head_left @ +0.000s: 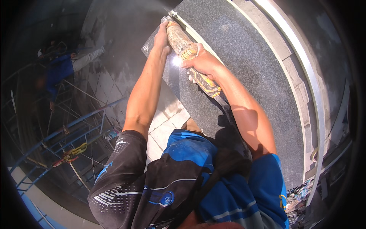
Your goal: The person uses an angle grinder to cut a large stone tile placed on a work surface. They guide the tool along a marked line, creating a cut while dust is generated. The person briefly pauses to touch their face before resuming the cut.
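Observation:
A dusty yellow angle grinder (179, 40) lies slantwise across the upper middle, its head pointing up and left. My left hand (162, 38) is closed around the front end near the head. Further back, my right hand (206, 63) wraps the body by the rear handle. The grinder's head is at the edge of a dark grey speckled stone slab (244, 53), by a pale strip (196, 34) along that edge. Pale dust (148, 9) streams left from the head; the disc is hardly visible. A black cord (225, 107) trails from the handle beneath my right forearm.
A curved metal rail (314, 95) runs beyond the slab's right side. Pale tiles (164, 122) show below the slab's left edge. At the left are blue scaffold bars (65, 131) and another person (61, 72) in blue. Scattered debris (299, 198) lies at the lower right.

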